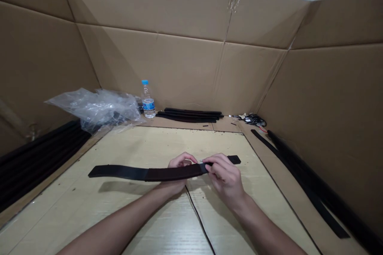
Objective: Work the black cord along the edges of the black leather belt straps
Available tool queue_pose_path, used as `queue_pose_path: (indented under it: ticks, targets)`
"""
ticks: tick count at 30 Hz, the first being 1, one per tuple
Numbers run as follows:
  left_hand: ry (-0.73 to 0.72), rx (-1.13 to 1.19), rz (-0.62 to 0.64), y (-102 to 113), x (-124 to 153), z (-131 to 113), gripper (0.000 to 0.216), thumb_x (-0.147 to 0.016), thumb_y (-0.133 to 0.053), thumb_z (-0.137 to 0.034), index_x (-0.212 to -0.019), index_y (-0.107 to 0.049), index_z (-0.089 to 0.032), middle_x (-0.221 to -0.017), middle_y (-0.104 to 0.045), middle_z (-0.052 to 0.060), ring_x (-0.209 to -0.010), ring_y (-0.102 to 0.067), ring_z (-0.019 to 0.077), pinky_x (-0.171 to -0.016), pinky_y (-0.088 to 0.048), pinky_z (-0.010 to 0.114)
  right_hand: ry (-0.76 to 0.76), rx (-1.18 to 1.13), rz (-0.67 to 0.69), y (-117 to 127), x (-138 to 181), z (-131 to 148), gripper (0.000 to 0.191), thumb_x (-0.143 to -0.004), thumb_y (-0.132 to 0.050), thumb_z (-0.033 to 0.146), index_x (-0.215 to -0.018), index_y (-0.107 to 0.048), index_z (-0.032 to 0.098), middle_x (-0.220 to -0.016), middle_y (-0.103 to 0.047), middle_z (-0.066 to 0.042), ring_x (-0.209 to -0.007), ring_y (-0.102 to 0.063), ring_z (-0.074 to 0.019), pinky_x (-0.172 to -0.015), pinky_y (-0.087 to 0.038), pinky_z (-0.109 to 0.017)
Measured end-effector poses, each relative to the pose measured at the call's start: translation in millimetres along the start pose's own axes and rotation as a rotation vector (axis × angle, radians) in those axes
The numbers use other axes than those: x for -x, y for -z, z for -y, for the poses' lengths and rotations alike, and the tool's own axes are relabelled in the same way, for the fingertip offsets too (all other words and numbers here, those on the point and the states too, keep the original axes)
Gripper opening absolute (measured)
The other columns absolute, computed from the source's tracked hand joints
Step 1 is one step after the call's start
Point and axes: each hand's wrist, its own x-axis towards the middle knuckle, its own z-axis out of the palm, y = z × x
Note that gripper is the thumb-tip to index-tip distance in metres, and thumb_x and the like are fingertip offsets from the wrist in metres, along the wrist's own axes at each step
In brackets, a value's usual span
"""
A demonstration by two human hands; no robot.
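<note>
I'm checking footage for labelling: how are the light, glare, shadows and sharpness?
Head view: pale glare on the board near the bottom edge; head view: soft shadow below the held dark strip; head view: bright highlights on the plastic bag; head view: black strips at left blend together; head view: fine detail at the right hand is hard to make out.

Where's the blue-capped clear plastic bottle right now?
In the head view, the blue-capped clear plastic bottle stands upright left of centre, between the crumpled clear plastic bag and stacked long black strips.
</note>
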Motion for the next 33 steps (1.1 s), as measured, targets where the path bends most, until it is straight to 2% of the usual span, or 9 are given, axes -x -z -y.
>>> queue_pose_path:
  ticks: [4,11,15,23,25,29,33]
  targets:
    - [0.011,0.029,0.023,5,-3,0,0.025,-0.063,-0.072,-0.038,-0.063,-0.060,-0.016,-0.044,-0.042,-0.006,-0.040,-0.034,0.0068,-0.042,-0.022,0.018,-0.019,-0.027,0.034,3,-1,-1,0.024,-0.084,-0.051,0.004,-0.066,-0.054,0.020,-0.080,-0.071,-0.007,-0.073,-0.061,-0.0184,-0.063,-0.051,-0.032]
    - [0.092,0.110,0.191,17,-6,-11,0.029,-0.056,-0.080,-0.038,-0.061,-0.062,-0.016,-0.054,-0.058,0.000,-0.048,-0.050,0.0104,-0.047,-0.036,0.020,0.014,-0.084,0.042,4,-2,-2,0.022,-0.084,-0.050,0.006,-0.070,-0.057,0.021,-0.079,-0.070,-0.008,-0.071,-0.062,-0.0191,-0.061,-0.052,-0.034]
    - [0.116,0.083,0.219,20,-10,-10,0.029,-0.054,-0.082,-0.036,-0.057,-0.061,-0.015,-0.056,-0.062,0.001,-0.051,-0.053,0.0110,-0.050,-0.038,0.020,0.031,-0.132,0.073,4,-1,-3,0.022,-0.083,-0.051,0.004,-0.070,-0.055,0.021,-0.081,-0.071,-0.008,-0.073,-0.063,-0.0188,-0.063,-0.053,-0.033]
    - [0.232,0.238,0.256,14,-12,-2,0.041,-0.050,-0.085,-0.041,-0.058,-0.053,-0.015,-0.058,-0.066,0.002,-0.047,-0.051,0.0088,-0.048,-0.035,0.019,0.005,-0.212,0.099,-1,3,-3,0.021,-0.082,-0.052,0.003,-0.071,-0.055,0.021,-0.083,-0.072,-0.008,-0.074,-0.064,-0.0184,-0.063,-0.053,-0.033]
    - [0.246,0.278,0.227,12,-10,-1,0.041,-0.053,-0.083,-0.042,-0.060,-0.053,-0.015,-0.054,-0.062,-0.001,-0.044,-0.046,0.0070,-0.045,-0.032,0.018,-0.068,-0.239,0.067,-3,6,-3,0.018,-0.082,-0.053,0.005,-0.074,-0.057,0.021,-0.083,-0.072,-0.008,-0.076,-0.066,-0.0192,-0.065,-0.054,-0.033]
    - [0.266,0.294,0.207,8,-5,-5,0.037,-0.061,-0.080,-0.042,-0.072,-0.057,-0.014,-0.041,-0.038,-0.011,-0.036,-0.022,0.0021,-0.038,-0.015,0.017,-0.351,-0.253,-0.002,-6,11,-3,0.004,-0.081,-0.063,0.016,-0.081,-0.062,0.020,-0.079,-0.072,-0.006,-0.074,-0.068,-0.0199,-0.066,-0.055,-0.031]
    - [0.265,0.222,0.198,6,-5,-9,0.043,-0.061,-0.081,-0.040,-0.089,-0.063,-0.012,-0.041,-0.033,-0.012,-0.036,-0.018,0.0021,-0.038,-0.011,0.019,-0.643,-0.337,-0.011,-8,10,0,0.015,-0.079,-0.068,0.030,-0.086,-0.064,0.018,-0.077,-0.071,-0.006,-0.068,-0.067,-0.0194,-0.060,-0.056,-0.029]
